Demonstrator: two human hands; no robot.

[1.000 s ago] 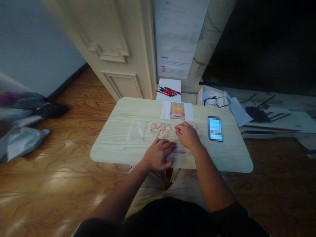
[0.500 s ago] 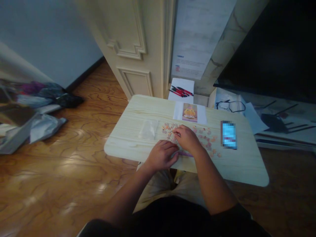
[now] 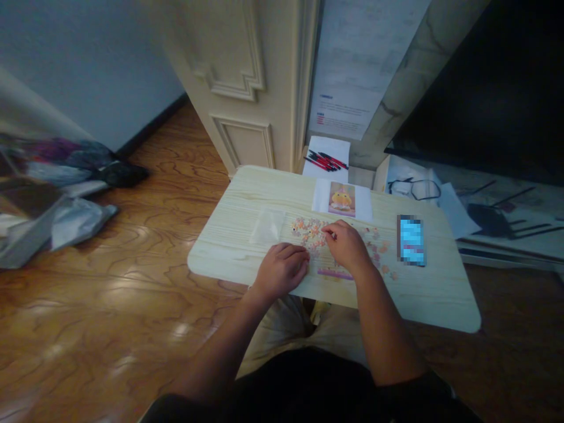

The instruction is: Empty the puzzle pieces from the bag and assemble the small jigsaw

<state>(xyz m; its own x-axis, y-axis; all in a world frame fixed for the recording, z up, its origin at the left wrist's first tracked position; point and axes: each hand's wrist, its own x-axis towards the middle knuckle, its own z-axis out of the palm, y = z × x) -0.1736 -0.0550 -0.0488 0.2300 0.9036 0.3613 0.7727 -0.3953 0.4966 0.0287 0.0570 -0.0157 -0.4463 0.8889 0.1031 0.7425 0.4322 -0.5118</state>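
Note:
Small jigsaw puzzle pieces (image 3: pixel 304 226) in orange and pink lie scattered across a pale wood-grain table (image 3: pixel 220 235). My right hand (image 3: pixel 346 244) is over the middle of them, thumb and forefinger pinched on a puzzle piece that is mostly hidden by the fingertips. At the near left edge of the pieces rests my left hand (image 3: pixel 282 267), its fingers loosely bent and lying on the table, with the thumb apart and nothing visible in it. A purple-edged joined strip of puzzle (image 3: pixel 335 274) lies between my hands, near the front edge.
A printed picture of an orange figure (image 3: pixel 342 198) lies at the table's back. A clear plastic bag (image 3: pixel 268 227) is left of the pieces, a phone (image 3: pixel 411 241) to the right. Red and black pens (image 3: pixel 326 160) sit on paper beyond the table.
My right hand has shifted slightly right over the pieces, still pinching. My left hand has drawn back to the left, uncovering more of the purple-edged strip. The view has tilted slightly.

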